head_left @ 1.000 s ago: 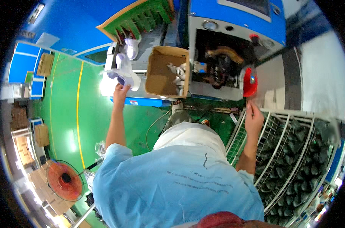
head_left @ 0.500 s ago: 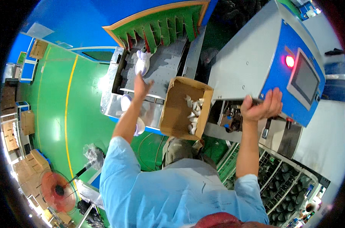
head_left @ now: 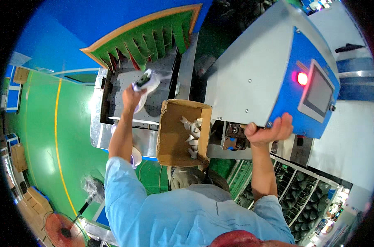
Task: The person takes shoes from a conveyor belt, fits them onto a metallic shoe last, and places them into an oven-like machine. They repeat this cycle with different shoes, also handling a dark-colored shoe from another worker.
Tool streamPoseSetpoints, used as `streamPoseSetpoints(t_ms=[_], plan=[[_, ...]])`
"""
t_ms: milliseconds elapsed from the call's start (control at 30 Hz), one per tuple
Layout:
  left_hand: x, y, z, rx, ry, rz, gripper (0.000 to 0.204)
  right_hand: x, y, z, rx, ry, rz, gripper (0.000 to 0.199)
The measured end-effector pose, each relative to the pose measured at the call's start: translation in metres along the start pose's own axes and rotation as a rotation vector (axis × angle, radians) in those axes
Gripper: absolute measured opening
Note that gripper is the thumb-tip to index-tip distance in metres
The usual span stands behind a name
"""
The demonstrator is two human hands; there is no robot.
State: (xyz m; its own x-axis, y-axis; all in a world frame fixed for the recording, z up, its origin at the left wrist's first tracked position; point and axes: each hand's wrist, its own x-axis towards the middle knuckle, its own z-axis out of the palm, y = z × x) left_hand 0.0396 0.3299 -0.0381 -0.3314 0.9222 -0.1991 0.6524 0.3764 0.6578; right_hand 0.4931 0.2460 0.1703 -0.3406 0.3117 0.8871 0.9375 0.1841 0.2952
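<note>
So the left hand [head_left: 131,98] is closed around a white shoe [head_left: 147,82] with a dark opening, holding it up over the perforated grey conveyor [head_left: 127,108] that runs into the tunnel with the green flap curtain [head_left: 154,39] just past the fingers. Looks to me like the loading step, shoe about to go down on the belt. The right hand [head_left: 266,131] is curled shut on the lower edge of the grey and blue machine [head_left: 257,74], gripping nothing loose, just bracing I'd guess. Between the two hands sits an open cardboard box [head_left: 174,136] with white folded pieces [head_left: 191,136] inside. Next move, I reckon: lower the shoe flat onto the belt near the flaps and let go clean, without it tipping off the side rail
</note>
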Motion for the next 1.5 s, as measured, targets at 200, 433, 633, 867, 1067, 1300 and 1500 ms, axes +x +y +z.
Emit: streamPoseSetpoints(t_ms=[200, 433, 633, 867, 1067, 1300, 1500], plan=[[-0.173, 0.042, -0.071, -0.923, 0.199, -0.116, 0.045, 0.038, -0.024, -0.049, 0.260, -0.341, 0.200, 0.072], [-0.380, 0.177, -0.008, -1.622, -0.528, -0.001, 0.074, 0.002, -0.047, -0.161, 2.033, -0.530, 0.931, 0.124], [-0.431, 0.185, -0.002, -1.274, -0.939, 0.110, 0.124, -0.053, 0.028, -0.197, 2.112, -1.058, 1.484, 0.084], [-0.445, 0.214, 0.017, -0.348, -0.982, 0.336, 0.043, -0.126, 0.043, -0.259, 1.945, -1.142, 1.987, 0.053], [-0.462, 0.216, 0.034, -0.586, -1.059, 0.185, 0.017, -0.157, 0.053, -0.252, 2.078, -0.464, 2.772, 0.046], [-0.459, 0.195, 0.057, -0.595, -0.862, -0.117, 0.048, -0.178, 0.081, -0.255, 1.844, -0.994, 1.501, 0.098], [-0.444, 0.224, 0.109, -0.973, -0.908, -0.337, 0.042, -0.176, 0.065, -0.252, 1.810, -0.914, 1.696, 0.096]])
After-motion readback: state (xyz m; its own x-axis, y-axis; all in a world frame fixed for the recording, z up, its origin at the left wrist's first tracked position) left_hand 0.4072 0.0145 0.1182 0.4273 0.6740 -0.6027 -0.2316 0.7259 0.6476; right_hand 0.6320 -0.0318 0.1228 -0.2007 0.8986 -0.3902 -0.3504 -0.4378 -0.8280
